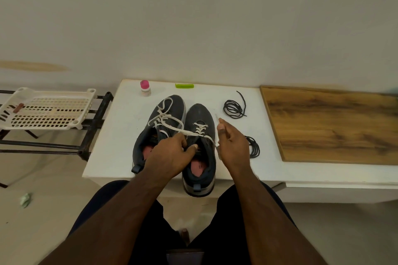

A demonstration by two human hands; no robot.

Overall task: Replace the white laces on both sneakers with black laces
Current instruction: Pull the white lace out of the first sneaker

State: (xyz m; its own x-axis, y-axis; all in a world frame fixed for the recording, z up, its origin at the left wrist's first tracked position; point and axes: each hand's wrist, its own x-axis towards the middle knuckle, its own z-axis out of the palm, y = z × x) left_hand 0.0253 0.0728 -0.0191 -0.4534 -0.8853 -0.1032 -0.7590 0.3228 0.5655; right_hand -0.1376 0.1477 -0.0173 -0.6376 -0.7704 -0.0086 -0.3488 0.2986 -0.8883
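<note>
At frame centre, two dark sneakers sit side by side on the white table [112, 153]. The left hand [170, 157] grips the right sneaker [200, 148] at its collar. The right hand [231, 146] pinches that shoe's white lace [206, 136]. Two black lace coils [233, 108] lie right of the shoes. The left sneaker [155, 131] carries loose white lacing.

Two dark sneakers [200, 135] sitting side by side, toes away, white laces [165, 120] loosened and trailing. Two black laces lying coiled to their right: one [233, 108] farther, one [254, 146] nearer.
</note>
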